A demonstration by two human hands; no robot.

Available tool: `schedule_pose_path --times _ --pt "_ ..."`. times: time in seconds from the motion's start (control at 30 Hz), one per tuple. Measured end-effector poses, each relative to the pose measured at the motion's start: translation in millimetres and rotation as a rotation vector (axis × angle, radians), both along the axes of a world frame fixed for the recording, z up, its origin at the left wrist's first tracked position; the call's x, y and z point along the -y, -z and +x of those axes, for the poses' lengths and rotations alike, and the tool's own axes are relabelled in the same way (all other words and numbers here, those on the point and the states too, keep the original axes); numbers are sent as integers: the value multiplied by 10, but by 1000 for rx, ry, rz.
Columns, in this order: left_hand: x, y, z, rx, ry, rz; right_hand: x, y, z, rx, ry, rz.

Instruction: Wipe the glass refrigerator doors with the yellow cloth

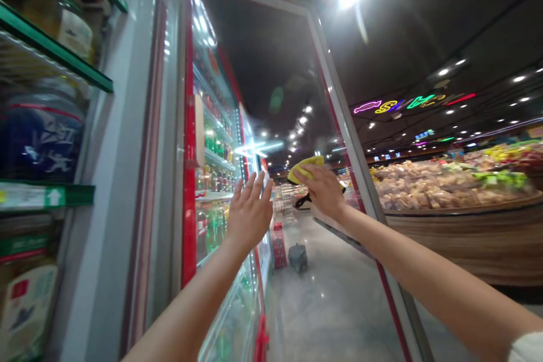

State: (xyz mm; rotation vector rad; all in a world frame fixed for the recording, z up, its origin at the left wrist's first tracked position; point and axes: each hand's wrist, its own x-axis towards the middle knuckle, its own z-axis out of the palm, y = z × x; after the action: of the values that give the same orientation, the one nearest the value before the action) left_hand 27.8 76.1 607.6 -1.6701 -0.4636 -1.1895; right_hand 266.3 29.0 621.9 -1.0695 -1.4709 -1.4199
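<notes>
Item one: a yellow cloth [316, 160], at mid-height on the glass door [271, 28], bunched under our right hand [324, 189]. We grip it between fingers and palm, seemingly flat to the pane; a dark loop just below it may be reflection or part of what we hold, we cannot tell which.

Item two: our left hand [251, 212], empty, fingers spread, lifted before the door's left half; contact with the glass unclear.

Item three: state of work, as we judge it. Cloth in hand and at the door, so wiping looks under way. The pane appears mostly clear, with faint haze and glare; we cannot tell which parts have been wiped, nor how much is left. The top and bottom of the pane have no cloth on them now. The door stands open.

Item four: left of the door, shelves with a large dark-blue container [42, 136] and a green-edged price strip [25, 195].

Item five: in the door's glass, lit drink shelves [218, 153], seen through or mirrored; lower, a grey bulky object [297, 257] beside red crates [279, 246].

Item six: right of the door, a heaped produce display [432, 186], neon signs [386, 106] above it
</notes>
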Motion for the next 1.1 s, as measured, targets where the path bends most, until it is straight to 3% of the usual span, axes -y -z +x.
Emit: schedule_pose_path --times 0.13,0.23,0.33,0.43,0.53,0.63,0.73,0.87,1.0,1.1 --pt "-19 69 -308 26 -32 -30 -68 -255 -218 -253 24 103" --pt "-15 84 -447 55 -44 -23 -101 -396 -595 -210 8 105" --pt "-11 135 -582 93 -55 -18 -51 -293 -769 38 -45 31" --pt "-17 211 -751 134 -48 -36 -10 -201 -689 203 -97 -26" --pt "-23 259 -911 167 -30 -56 -71 -313 -740 145 -140 23" --pt "-8 284 -1033 185 -46 -73 -166 -436 -1075 4 -149 97" --pt "22 329 -1144 201 -83 -91 -188 -373 -1383 119 -138 46" --pt "48 406 -1285 182 -102 -108 -154 -284 -1452 382 -124 -41" --pt "59 450 -1331 170 -111 -108 -206 -427 -1605 259 -104 -10" --pt "60 530 -1320 177 -116 -105 -269 -401 -1825 200 -120 24"
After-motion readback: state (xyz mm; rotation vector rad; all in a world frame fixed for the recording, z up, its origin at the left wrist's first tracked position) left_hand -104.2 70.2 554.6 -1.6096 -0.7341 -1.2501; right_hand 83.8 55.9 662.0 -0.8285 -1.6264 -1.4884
